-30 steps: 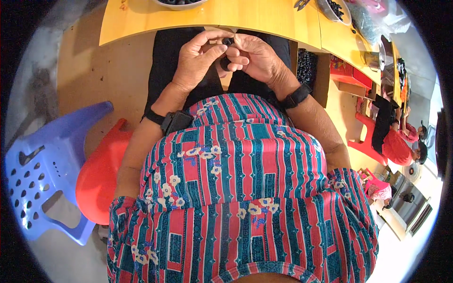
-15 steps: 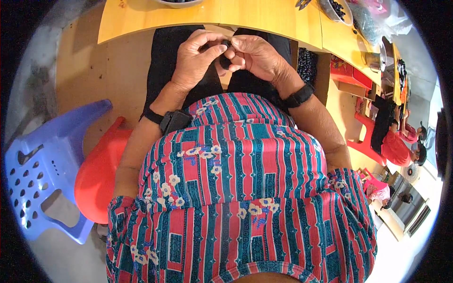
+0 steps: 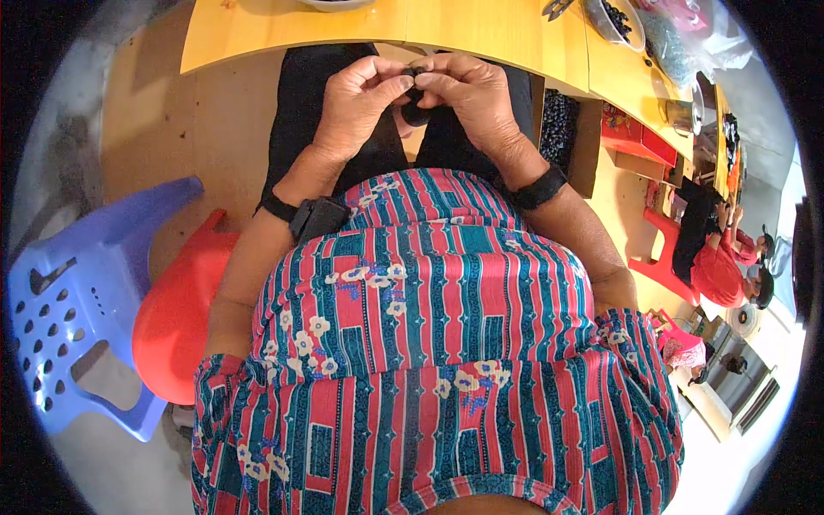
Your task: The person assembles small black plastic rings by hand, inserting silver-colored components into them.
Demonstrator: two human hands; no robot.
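Between my two hands is a small black part (image 3: 416, 113), rounded at its lower end; its exact kind is too small to make out. My left hand (image 3: 359, 96) pinches it from the left with thumb and forefinger. From the other side, my right hand (image 3: 472, 93) grips its upper end, thumb and fingertips pressed close together. The hands almost touch, held over my lap just in front of the table edge. My fingers hide much of the part's upper end.
A yellow wooden table (image 3: 481, 34) spans the front. On it lie a bowl of black pieces (image 3: 614, 19), dark-bladed snips (image 3: 557, 9), plastic bags (image 3: 687, 39) and a metal cup (image 3: 681, 114). A blue chair (image 3: 94, 300) and red stool (image 3: 184, 318) stand left; people in red (image 3: 721, 266) sit right.
My right hand has turned and its fingers have closed in at the top of the black part. More of the part's rounded lower end shows. My left hand has barely moved.
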